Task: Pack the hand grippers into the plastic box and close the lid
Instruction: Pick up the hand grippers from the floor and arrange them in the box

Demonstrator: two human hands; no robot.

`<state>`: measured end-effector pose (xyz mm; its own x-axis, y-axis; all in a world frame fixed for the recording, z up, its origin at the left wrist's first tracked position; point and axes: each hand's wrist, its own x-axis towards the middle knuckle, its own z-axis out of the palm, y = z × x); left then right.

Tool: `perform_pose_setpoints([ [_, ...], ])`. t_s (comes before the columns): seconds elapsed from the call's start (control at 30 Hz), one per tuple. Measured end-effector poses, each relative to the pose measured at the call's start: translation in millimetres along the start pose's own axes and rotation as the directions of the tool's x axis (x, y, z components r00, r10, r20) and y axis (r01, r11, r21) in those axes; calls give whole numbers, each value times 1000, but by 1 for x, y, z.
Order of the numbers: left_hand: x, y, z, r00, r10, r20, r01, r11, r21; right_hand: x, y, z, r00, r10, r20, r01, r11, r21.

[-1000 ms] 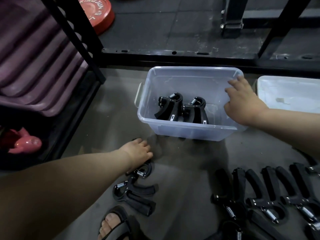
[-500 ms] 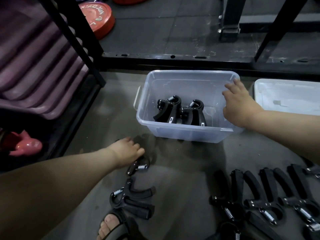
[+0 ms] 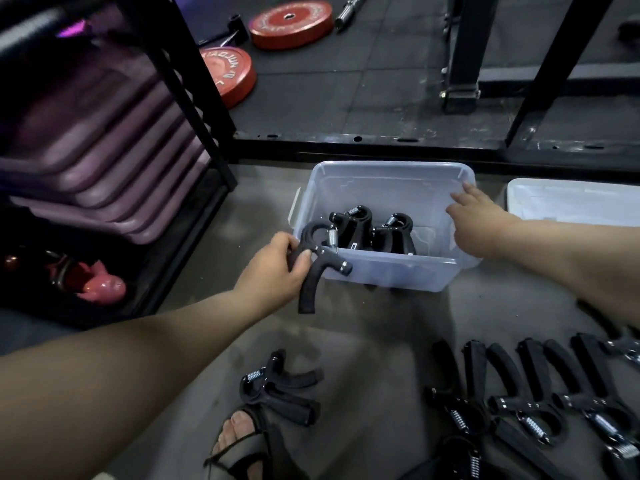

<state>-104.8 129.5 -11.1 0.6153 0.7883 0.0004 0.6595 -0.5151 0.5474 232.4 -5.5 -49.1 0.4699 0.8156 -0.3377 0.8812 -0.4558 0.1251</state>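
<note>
Left hand (image 3: 273, 268): I see it gripping one hand gripper (image 3: 317, 258) at the lower-left corner of the plastic box (image 3: 391, 275).
Right hand (image 3: 474, 223): fingers straight, resting on its right rim.

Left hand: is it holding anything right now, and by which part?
Yes. The left hand grips a black hand gripper by one foam handle, fingers curled round it. The other handle hangs free below.
</note>
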Motion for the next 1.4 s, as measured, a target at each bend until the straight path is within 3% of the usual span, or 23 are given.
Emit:
perform_pose_setpoints([
  [0.07, 8, 12, -7, 985, -172, 17, 172, 955, -241, -8, -1, -1, 1000, -14, 24, 14, 1000, 6],
  [0.13, 11, 21, -19, 936, -281, 211, 346, 842, -413, -13, -1, -3, 999, -31, 28, 31, 1000, 3],
  [0.2, 12, 28, -32, 862, -259, 436, 483, 682, -549, -16, 0, -6, 999, -37, 30, 37, 999, 3],
  [0.27, 14, 33, -39, 806, -165, 569, 563, 510, -650, -18, -1, -8, 999, -42, 33, 43, 999, -22],
  [0.37, 26, 44, -41, 760, -146, 633, 637, 364, -680, -20, -2, -11, 998, -49, 34, 51, 997, -51],
  [0.53, 63, 63, -39, 775, -139, 617, 627, 291, -722, -17, 0, -11, 997, -60, -46, 63, 996, 65],
  [0.63, 84, 71, -29, 804, -145, 577, 583, 385, -715, -14, 2, -14, 990, -48, -135, 69, 985, 161],
  [0.73, 100, 73, -14, 847, -163, 506, 458, 707, -538, -5, 2, -13, 985, -33, -169, 69, 975, 211],
  [0.8, 106, 76, -3, 859, -175, 482, 396, 823, -407, 0, 2, -10, 982, -35, -185, 77, 972, 223],
  [0.9, 117, 75, 15, 868, -210, 450, 408, 818, -405, 7, 3, -7, 973, -84, -213, 124, 976, 181],
  [1.0, 127, 67, 31, 873, -193, 448, 336, 904, -265, 10, 4, -4, 969, -106, -222, 146, 974, 172],
  [1.1, 135, 54, 43, 867, -235, 439, 351, 913, -206, 9, 6, 4, 959, -127, -254, 171, 973, 158],
  [1.27, 145, 42, 62, 884, -330, 332, 394, 907, -150, 8, 4, 11, 938, -116, -328, 185, 964, 190],
  [1.4, 149, 44, 78, 900, -314, 301, 329, 944, 1, 6, 1, 8, 944, -96, -317, 166, 965, 201],
])
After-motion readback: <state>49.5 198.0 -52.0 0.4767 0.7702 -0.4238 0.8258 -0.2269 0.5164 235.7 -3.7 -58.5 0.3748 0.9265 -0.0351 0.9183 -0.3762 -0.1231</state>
